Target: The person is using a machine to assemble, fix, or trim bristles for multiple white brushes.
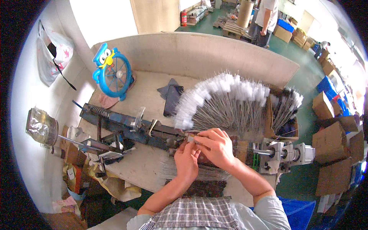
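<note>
My left hand and my right hand meet at the right end of a long dark metal machine. Fingertips of both are pinched together close to its end, on something too small and covered to make out. Just beyond them lies a fanned heap of wire brushes with white bristle tips and thin grey stems. Nearer to me, under my wrists, a bundle of thin wires is spread on the table. To the right of my right hand stands a motor unit with a metal shaft.
A cardboard box holds darker brushes at the right. A phone lies behind the machine, left of the heap. At the back left stands a blue round fan with a duck face. Beyond the table's raised board, a person stands.
</note>
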Available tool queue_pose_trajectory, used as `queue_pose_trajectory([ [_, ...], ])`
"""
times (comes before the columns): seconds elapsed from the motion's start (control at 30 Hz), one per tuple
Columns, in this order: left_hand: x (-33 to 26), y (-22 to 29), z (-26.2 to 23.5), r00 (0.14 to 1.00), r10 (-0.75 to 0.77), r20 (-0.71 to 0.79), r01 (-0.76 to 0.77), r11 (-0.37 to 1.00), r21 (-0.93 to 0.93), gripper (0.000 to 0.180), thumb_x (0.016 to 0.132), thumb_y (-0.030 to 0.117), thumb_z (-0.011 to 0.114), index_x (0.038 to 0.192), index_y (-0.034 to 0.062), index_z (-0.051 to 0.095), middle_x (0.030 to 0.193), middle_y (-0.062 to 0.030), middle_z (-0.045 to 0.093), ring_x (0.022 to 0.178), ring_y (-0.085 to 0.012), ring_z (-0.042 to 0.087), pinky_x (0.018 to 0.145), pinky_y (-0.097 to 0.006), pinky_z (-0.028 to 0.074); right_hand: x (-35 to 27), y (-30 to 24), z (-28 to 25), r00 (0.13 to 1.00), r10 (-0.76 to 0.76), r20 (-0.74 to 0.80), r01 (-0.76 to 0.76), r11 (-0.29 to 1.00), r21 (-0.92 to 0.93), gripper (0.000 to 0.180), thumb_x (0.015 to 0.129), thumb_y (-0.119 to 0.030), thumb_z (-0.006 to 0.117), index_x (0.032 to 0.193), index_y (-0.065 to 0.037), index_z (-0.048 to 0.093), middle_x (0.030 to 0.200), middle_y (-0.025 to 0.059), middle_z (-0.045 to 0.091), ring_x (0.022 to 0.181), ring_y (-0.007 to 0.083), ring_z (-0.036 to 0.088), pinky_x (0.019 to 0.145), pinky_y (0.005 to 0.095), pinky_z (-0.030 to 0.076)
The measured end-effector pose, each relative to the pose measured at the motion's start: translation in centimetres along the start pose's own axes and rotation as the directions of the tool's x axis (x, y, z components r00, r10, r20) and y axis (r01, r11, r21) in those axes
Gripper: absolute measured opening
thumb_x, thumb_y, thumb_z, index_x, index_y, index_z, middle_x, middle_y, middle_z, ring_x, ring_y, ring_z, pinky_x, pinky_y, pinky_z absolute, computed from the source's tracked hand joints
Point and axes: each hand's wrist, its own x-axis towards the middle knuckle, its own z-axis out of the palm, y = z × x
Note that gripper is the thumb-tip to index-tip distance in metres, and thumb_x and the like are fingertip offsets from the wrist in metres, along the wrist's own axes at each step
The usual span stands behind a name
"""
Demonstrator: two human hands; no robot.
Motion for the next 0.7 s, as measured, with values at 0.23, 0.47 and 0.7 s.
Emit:
queue_pose_trajectory([
  [0.23, 0.0, -0.2, -1.1, 0.998, 0.012, 0.068, -0.014, 1.0, 0.027, 0.022, 0.088, 0.025, 0.051, 0.099, 0.0057, 0.053, 0.099, -0.0067, 0.059, 0.091, -0.0179, 0.058, 0.084, -0.034, 0.045, -0.9, -0.4, -2.5, 0.995, 0.053, 0.083, -0.035, 0.979, -0.198, 0.024, 0.065, -0.021, 0.07, 0.087, -0.01, 0.067, 0.082, 0.0004, 0.062, 0.083, 0.0197, 0.056, 0.073, 0.0331, 0.043],
  [0.47, -1.3, 1.0, -1.0, 0.993, -0.084, 0.086, 0.08, 0.995, 0.057, 0.055, 0.092, 0.053, 0.031, 0.112, 0.0038, 0.048, 0.109, -0.0093, 0.055, 0.1, -0.022, 0.053, 0.091, -0.038, 0.04, -2.5, -0.8, -3.2, 0.984, 0.067, 0.167, -0.031, 0.977, -0.212, 0.015, 0.07, -0.015, 0.066, 0.084, -0.009, 0.065, 0.077, 0.0021, 0.058, 0.083, 0.0207, 0.053, 0.074, 0.0348, 0.042],
  [0.7, -2.5, 1.2, -1.3, 0.993, -0.086, 0.078, 0.062, 0.96, 0.274, 0.059, 0.094, 0.047, 0.032, 0.134, 0.0023, 0.03, 0.131, -0.012, 0.043, 0.115, -0.0249, 0.047, 0.093, -0.037, 0.04, -4.9, -0.8, -6.2, 0.995, 0.081, 0.066, -0.08, 0.997, -0.021, 0.017, 0.073, -0.019, 0.065, 0.087, -0.009, 0.063, 0.08, 0.0028, 0.06, 0.079, 0.0226, 0.057, 0.066, 0.036, 0.046],
])
